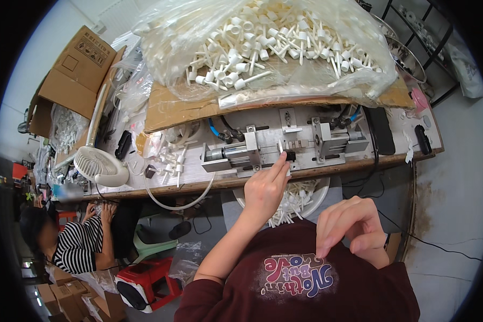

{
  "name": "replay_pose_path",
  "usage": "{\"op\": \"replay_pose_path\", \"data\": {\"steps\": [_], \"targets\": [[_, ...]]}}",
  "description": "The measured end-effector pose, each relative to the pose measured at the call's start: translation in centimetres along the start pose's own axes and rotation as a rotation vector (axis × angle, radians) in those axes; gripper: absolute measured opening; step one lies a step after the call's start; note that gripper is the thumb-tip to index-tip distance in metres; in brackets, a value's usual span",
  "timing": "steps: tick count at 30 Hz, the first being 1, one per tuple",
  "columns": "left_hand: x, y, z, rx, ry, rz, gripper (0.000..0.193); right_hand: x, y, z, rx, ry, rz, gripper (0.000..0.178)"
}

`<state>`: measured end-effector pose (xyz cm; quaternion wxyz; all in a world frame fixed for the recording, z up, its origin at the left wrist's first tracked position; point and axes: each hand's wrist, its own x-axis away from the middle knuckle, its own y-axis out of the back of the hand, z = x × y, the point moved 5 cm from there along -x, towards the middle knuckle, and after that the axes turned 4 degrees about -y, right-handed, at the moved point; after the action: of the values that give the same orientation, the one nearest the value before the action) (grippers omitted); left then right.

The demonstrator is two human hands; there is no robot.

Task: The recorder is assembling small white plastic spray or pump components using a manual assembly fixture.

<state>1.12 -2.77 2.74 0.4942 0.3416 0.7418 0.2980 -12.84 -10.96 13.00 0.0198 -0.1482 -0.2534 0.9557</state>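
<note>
Left hand (264, 192): fingertips together at the metal fixture (296, 144) ahead, hold unclear; right hand (351, 225): fingers curled, tips apart. Square placement seems best.

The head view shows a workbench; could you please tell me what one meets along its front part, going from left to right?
White desk fan, loose white stemmed caps, person's left hand, metal fixture's right-end block, small black elongated object.

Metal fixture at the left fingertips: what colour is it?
The fixture is mostly silver-grey, best seen in the head view.
</note>
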Motion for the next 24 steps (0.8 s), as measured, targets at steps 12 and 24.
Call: {"op": "replay_pose_path", "data": {"steps": [12,24], "targets": [[-1.2,-2.1,0.1,-0.045,-0.034,0.039,0.031,1.6,2.1,-1.6,0.037,-0.079,-0.133,0.038],[0.2,-6.0,1.4,-0.077,0.036,0.039,0.04,4.3,6.0,-6.3,0.352,-0.123,-0.366,0.046]]}}
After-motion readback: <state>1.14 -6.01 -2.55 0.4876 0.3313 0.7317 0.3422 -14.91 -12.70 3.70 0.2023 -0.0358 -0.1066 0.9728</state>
